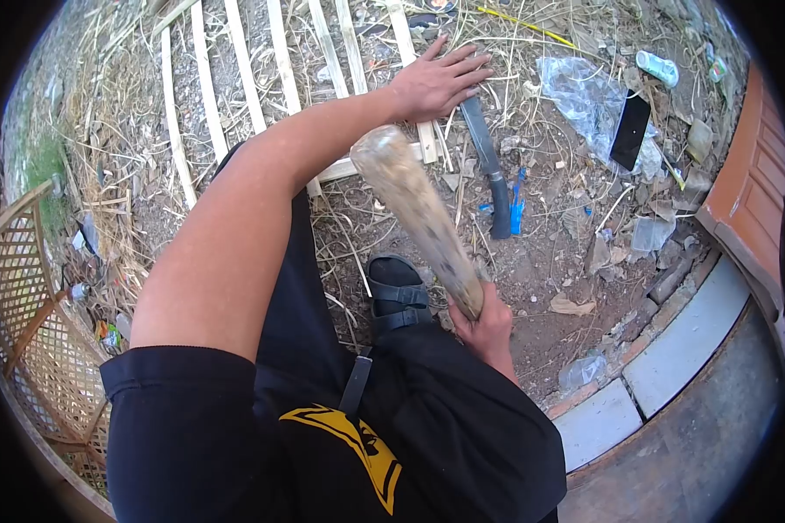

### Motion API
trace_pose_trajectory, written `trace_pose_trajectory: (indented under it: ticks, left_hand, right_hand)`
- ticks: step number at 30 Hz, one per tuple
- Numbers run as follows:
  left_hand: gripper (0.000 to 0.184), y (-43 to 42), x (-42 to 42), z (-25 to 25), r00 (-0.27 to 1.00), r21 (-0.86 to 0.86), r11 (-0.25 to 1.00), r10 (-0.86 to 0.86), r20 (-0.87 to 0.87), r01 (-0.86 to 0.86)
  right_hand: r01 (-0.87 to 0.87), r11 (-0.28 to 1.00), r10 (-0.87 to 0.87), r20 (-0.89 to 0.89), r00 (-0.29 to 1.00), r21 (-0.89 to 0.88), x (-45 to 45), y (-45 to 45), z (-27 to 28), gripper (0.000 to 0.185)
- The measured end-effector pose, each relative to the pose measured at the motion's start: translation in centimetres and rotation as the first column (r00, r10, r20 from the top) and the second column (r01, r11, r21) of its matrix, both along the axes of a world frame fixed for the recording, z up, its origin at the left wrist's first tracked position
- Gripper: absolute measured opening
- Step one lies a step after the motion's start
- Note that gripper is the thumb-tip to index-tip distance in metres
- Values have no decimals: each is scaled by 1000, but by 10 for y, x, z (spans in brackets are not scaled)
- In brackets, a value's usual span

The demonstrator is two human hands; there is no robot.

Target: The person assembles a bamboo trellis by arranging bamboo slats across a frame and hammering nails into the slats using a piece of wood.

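My left hand (pixel 440 84) is stretched forward with its fingers spread, palm down over the end of a pale wooden slat (pixel 427 144). Its fingers reach past the tip of a machete (pixel 482 144) that lies on the ground, dark handle toward me; whether they touch it I cannot tell. In my right hand (pixel 487 324) is a thick wooden club (pixel 414 205), gripped at its narrow end. The club's broad end points up toward my left forearm.
More slats (pixel 242 65) form a row at the upper left. At the right are a plastic bag (pixel 576 91), a black phone (pixel 630 131), a can (pixel 657 68) and an orange-brown ridged panel (pixel 754 187). A lattice basket (pixel 26 305) stands left. My sandalled foot (pixel 397 292) is below the slats.
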State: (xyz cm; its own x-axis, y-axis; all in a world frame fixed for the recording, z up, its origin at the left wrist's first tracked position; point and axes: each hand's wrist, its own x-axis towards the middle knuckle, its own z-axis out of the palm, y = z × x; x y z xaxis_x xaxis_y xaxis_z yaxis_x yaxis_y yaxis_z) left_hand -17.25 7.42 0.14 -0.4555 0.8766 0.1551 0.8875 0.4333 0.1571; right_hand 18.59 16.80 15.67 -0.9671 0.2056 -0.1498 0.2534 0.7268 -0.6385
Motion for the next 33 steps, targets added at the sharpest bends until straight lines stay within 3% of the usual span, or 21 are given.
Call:
trace_pose_trajectory:
  ticks: [1,5,7,8,10,16,18,22,24,26,28,33]
  left_hand:
    - [51,0,1,0,1000,22,1000,-1,16,0]
    - [51,0,1,3,1000,-25,1000,-1,-8,1]
    - [51,0,2,1,1000,-26,1000,-3,-3,3]
    - [51,0,1,2,1000,-25,1000,-1,-11,1]
    - [52,2,-1,6,1000,-46,999,-4,-26,3]
    - [52,-1,2,6,1000,-38,999,-10,-5,9]
    - [53,1,1,4,1000,-46,999,-13,-8,13]
    - [51,0,0,3,999,-23,1000,-11,-36,10]
    - [51,1,-1,1,998,-27,999,-21,-54,20]
    - [51,0,1,-3,1000,40,999,-9,12,9]
    - [52,0,1,3,1000,-3,1000,-14,-5,14]
    - [52,-1,-1,4,1000,-16,1000,-25,2,25]
  right_hand:
    - [-65,997,60,138,989,32,5,5,-8,40]
    - [-103,994,88,278,957,41,20,23,-22,40]
    - [-282,957,248,311,918,68,18,32,-25,40]
    - [-278,958,244,314,917,70,16,33,-28,40]
    - [-67,994,21,438,899,90,5,34,-35,40]
    - [-237,971,233,301,925,-22,11,18,-31,37]
    - [-43,999,45,393,918,-13,7,24,-31,39]
    - [25,998,4,416,910,-63,0,12,-16,39]
    - [-100,980,154,346,925,-169,0,0,-12,39]
    - [-98,977,162,357,920,-190,5,-6,-20,41]
    - [56,965,57,417,907,-255,3,-11,-25,43]
    - [188,947,-42,483,875,-259,-2,-18,-27,45]
